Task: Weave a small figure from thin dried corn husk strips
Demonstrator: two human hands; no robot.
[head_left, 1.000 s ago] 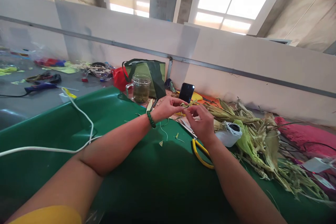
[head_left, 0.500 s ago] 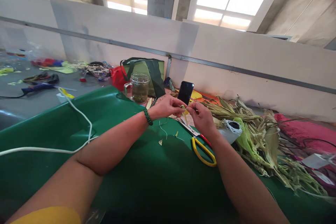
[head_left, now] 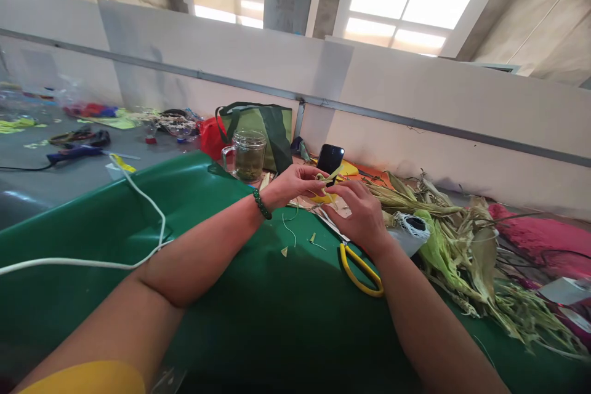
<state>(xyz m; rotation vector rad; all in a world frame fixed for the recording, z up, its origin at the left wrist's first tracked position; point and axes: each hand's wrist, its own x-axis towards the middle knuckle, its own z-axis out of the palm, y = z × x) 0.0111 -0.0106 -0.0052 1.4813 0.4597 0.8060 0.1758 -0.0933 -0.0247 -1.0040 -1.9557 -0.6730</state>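
My left hand (head_left: pixel 298 186), with a green bead bracelet at the wrist, pinches a thin pale-green strip of corn husk (head_left: pixel 327 178) between thumb and fingertips. Facing it, my right hand (head_left: pixel 360 209) has its thumb spread from the index finger, whose tip is at the strip's lower part. Partly beneath my right hand lie scissors (head_left: pixel 362 272) with yellow-coated handles. Small husk scraps (head_left: pixel 284 252) and bits of thread lie on the green mat (head_left: pixel 286 314). A phone (head_left: pixel 330 157) stands tilted just behind the hands.
To the right are a heap of dried corn husks (head_left: pixel 471 252), a roll of white thread (head_left: pixel 414 226) and pink material (head_left: pixel 540 231). A glass mug (head_left: pixel 249 157) stands before a green bag (head_left: pixel 277 129). A white cable (head_left: pixel 159 215) crosses the mat; a glue gun (head_left: pixel 76 154) lies left.
My right thumb and index finger have parted from their pinch on the strip. A loose end of the strip now points up and right from my left fingertips. The view has shifted slightly.
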